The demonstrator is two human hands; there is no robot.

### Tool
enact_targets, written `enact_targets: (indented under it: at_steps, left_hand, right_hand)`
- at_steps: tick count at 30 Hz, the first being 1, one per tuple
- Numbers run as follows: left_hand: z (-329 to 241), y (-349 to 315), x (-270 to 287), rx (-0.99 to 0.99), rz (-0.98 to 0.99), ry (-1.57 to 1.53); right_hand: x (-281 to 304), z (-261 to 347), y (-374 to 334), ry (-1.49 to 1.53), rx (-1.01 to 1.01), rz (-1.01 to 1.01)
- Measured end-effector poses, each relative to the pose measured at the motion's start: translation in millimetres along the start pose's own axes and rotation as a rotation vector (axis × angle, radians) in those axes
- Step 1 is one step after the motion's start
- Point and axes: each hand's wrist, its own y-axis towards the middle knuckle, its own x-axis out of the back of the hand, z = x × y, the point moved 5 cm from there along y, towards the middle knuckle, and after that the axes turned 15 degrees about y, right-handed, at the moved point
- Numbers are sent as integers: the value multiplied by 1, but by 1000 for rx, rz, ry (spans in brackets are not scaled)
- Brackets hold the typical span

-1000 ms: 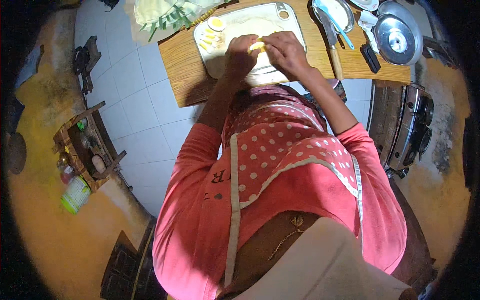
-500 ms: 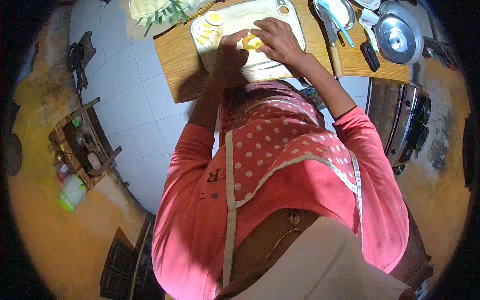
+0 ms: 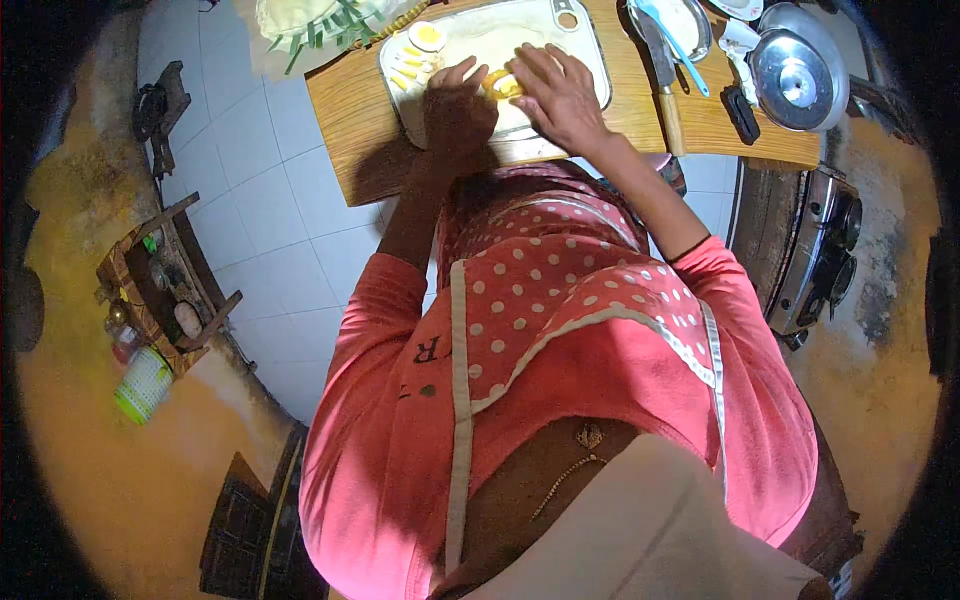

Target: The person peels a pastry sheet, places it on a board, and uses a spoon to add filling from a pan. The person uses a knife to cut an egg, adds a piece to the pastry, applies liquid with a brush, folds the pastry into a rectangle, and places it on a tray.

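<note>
A white cutting board (image 3: pixel 600 62) lies on the wooden table, with a thin pale sheet, seemingly dough or wrapper (image 3: pixel 490 42), spread over it. On the sheet sits a small yellow mound of filling (image 3: pixel 503 84) with a white piece, likely egg, in it. My left hand (image 3: pixel 460 105), mostly in shadow, is just left of the mound, fingers raised and apart. My right hand (image 3: pixel 562 98) lies over the sheet on its right side, fingers stretched out beside the filling. A halved boiled egg (image 3: pixel 427 36) and several egg wedges (image 3: pixel 408 70) rest at the board's left.
Right of the board lie a knife (image 3: pixel 668 110), a metal bowl with a blue spatula (image 3: pixel 685 55), a black object (image 3: pixel 740 113) and metal lids (image 3: pixel 798 80). At the far left are more pale sheets with green strips (image 3: pixel 310 22). A stove (image 3: pixel 815 235) stands right.
My right hand has shifted slightly down and its fingers have straightened and spread. My left hand's fingers have drawn back a little from the filling.
</note>
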Motion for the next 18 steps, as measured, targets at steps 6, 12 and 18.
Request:
enact_targets:
  at_steps: [6, 12, 18]
  left_hand:
    - [-8, -17, -6, 67, 223, 201]
    - [-20, -32, -7, 171, 317, 167]
    - [-21, -41, -15, 206, 334, 172]
  right_hand:
    - [-20, 12, -5, -100, -47, 21]
    - [-25, 19, -7, -89, -77, 12]
    - [-31, 24, -5, -130, -64, 77]
